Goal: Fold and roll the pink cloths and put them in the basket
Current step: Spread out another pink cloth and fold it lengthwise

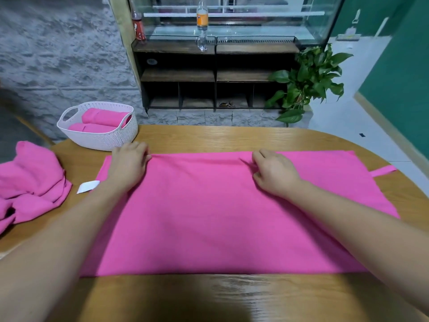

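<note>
A pink cloth (pixel 220 217) lies spread flat across the wooden table (pixel 220 138). My left hand (pixel 130 163) pinches its far edge near the left corner. My right hand (pixel 274 173) pinches the same far edge further right, where the fabric puckers. A white label (pixel 88 186) sticks out at the cloth's left side and a pink loop (pixel 383 171) at its right side. The white woven basket (pixel 102 138) stands at the table's far left with two rolled pink cloths (pixel 102 122) inside. A crumpled heap of pink cloths (pixel 30 182) lies at the left edge.
Behind the table stand a dark wooden shelf unit (pixel 216 75) with bottles (pixel 202 17) on top and a leafy green plant (pixel 311 82). A grey stone wall (pixel 58 54) is at the left. The table's rounded right end borders white floor (pixel 348 112).
</note>
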A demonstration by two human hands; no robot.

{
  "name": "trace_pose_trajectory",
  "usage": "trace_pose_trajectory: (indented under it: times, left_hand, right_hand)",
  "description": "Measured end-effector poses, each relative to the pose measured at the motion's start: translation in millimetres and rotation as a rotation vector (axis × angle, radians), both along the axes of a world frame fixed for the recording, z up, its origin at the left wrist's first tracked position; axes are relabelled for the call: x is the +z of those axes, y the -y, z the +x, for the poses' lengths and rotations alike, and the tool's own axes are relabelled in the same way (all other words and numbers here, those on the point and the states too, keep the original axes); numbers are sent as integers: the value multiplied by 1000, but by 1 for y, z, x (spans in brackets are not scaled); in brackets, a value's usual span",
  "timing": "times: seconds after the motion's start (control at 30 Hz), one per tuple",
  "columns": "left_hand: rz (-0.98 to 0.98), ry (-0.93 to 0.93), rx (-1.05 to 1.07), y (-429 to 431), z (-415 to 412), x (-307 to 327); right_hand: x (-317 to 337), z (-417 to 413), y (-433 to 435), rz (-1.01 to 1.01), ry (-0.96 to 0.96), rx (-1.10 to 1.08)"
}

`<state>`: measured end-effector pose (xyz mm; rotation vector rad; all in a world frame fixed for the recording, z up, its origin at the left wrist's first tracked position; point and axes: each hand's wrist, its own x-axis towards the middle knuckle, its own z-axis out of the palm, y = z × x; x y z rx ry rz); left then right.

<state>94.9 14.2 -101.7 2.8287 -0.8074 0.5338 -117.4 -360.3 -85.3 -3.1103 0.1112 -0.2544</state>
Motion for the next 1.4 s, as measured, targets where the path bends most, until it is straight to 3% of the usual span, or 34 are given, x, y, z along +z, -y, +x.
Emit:
trace_pose_trajectory:
  times: [0.2,0.33,0.67,0.9,1.1,1.2,1.4]
  left_hand:
    - [168,124,89,8,-1,-5]
    - [103,55,92,41,-15,0]
    - [-24,-161,-400,192,-88,5]
    - [-4,-203,-580,267,-120,6]
    - [18,-162,-607,292,-125,0]
    - [-57,-245,-564,295,-118,-2]
    - [-159,-367,-547,297,-110,-4]
  right_hand:
    - [8,-6,25,23,67,-115]
    - [12,-20,38,36,21,-156]
    - [19,-73,67,26,-88,-236]
    - [32,-114,86,38,-164,-222]
    - [49,-127,120,92,48,-309]
    - [46,-129,142,217,-50,-353]
    - [45,-155,199,694,-392,-418]
